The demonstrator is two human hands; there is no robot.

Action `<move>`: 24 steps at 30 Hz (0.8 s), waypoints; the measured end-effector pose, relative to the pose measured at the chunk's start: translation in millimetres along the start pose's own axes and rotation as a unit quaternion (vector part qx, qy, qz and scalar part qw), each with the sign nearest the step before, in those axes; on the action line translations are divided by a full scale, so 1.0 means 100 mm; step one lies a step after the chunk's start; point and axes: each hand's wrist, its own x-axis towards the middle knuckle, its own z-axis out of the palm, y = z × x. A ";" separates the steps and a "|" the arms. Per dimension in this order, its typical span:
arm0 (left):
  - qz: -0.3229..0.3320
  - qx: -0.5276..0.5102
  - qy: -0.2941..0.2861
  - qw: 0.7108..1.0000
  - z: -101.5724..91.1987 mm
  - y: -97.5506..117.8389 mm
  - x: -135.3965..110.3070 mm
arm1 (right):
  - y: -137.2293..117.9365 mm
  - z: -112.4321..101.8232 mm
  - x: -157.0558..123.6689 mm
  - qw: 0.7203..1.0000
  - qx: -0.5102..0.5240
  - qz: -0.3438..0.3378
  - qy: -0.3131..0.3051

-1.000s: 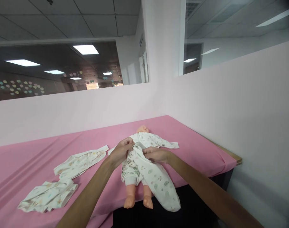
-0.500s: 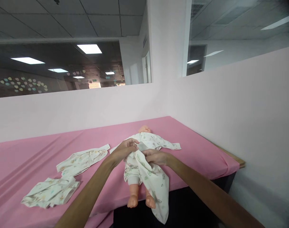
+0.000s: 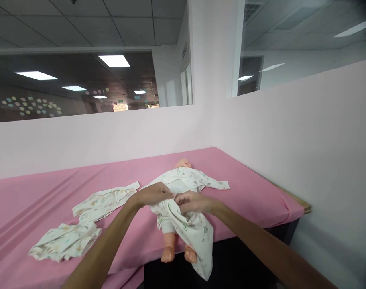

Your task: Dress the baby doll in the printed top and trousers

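Observation:
A baby doll (image 3: 183, 163) lies on its back on the pink table (image 3: 249, 188), head away from me, bare feet (image 3: 178, 253) at the front edge. It wears a white printed top (image 3: 195, 179). At the doll's waist, my left hand (image 3: 154, 194) and my right hand (image 3: 191, 202) are both closed on the white printed trousers (image 3: 192, 233). One trouser leg covers the doll's left-side leg; the other hangs loose over the table's edge.
Two more white printed garments lie on the pink cloth to the left: one spread out (image 3: 106, 200), one crumpled (image 3: 64, 242) nearer the front. Pale partition walls (image 3: 291, 132) close the table at the back and right.
Both hands have slid down from the doll's chest to its waist, dragging the trousers' waistband lower. The loose trouser leg hangs further over the edge.

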 end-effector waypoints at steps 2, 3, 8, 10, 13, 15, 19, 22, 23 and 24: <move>-0.013 -0.030 0.010 0.999 0.01 0.05 -0.02 | -0.05 0.03 -0.02 1.000 -0.017 0.007 -0.001; -0.018 -0.041 0.011 0.999 0.02 0.07 -0.03 | -0.07 0.03 -0.03 1.000 -0.023 0.010 -0.009; -0.003 -0.069 -0.003 0.998 0.03 0.18 -0.08 | -0.05 0.00 -0.05 0.999 -0.007 0.006 -0.044; 0.006 -0.077 0.006 0.997 0.01 0.19 -0.10 | 0.00 -0.01 -0.03 1.000 0.009 0.003 -0.004; 0.002 -0.070 0.017 0.997 -0.01 0.17 -0.11 | 0.06 -0.01 0.01 0.997 0.011 0.008 0.080; -0.008 -0.057 0.011 0.998 -0.02 0.16 -0.11 | 0.07 0.00 0.03 0.992 0.000 0.009 0.122; -0.016 -0.044 -0.004 0.999 0.00 0.15 -0.11 | 0.00 0.03 -0.02 0.989 -0.031 -0.011 0.144; -0.017 -0.068 0.009 0.997 0.01 0.16 -0.10 | -0.03 0.03 -0.10 0.997 0.008 -0.017 0.073; -0.017 -0.083 0.020 0.996 0.01 0.17 -0.10 | -0.02 0.01 -0.12 0.999 0.027 -0.017 0.041; -0.014 -0.100 0.032 0.994 0.01 0.17 -0.10 | 0.01 0.00 -0.13 0.999 0.045 -0.019 0.013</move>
